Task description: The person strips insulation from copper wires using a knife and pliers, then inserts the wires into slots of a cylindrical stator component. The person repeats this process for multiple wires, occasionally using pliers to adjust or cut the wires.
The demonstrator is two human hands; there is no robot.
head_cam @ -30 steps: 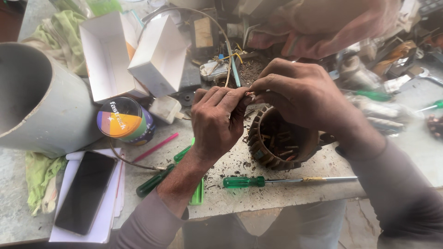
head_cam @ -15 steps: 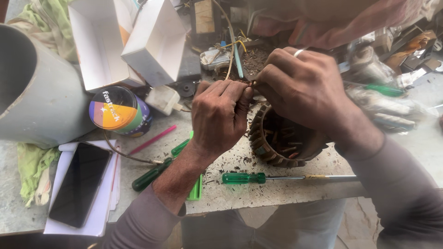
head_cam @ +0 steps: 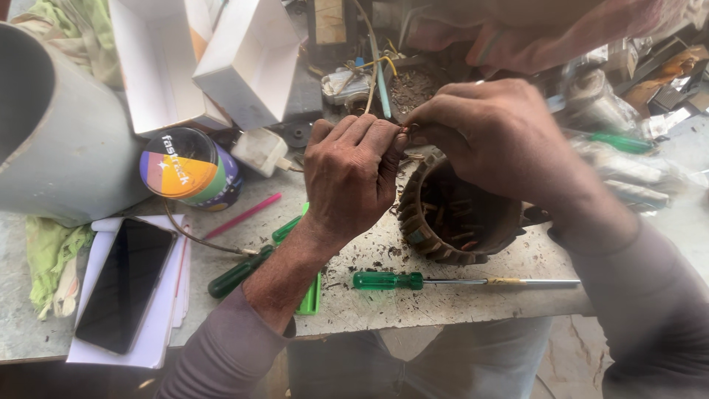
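The motor stator [head_cam: 458, 222] sits on the workbench [head_cam: 443, 303] under both hands, its slots mostly bare of winding, so most of the work looks undone; left hand [head_cam: 351, 174] and right hand [head_cam: 491, 137] pinch together on a copper wire [head_cam: 405, 130] above its rim, a green screwdriver [head_cam: 388, 280] just beside

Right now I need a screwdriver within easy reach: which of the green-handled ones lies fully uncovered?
The screwdriver lying crosswise at the table's front edge, below the motor core. Its bright green handle and whole shaft show; the darker one is partly hidden under the left forearm.
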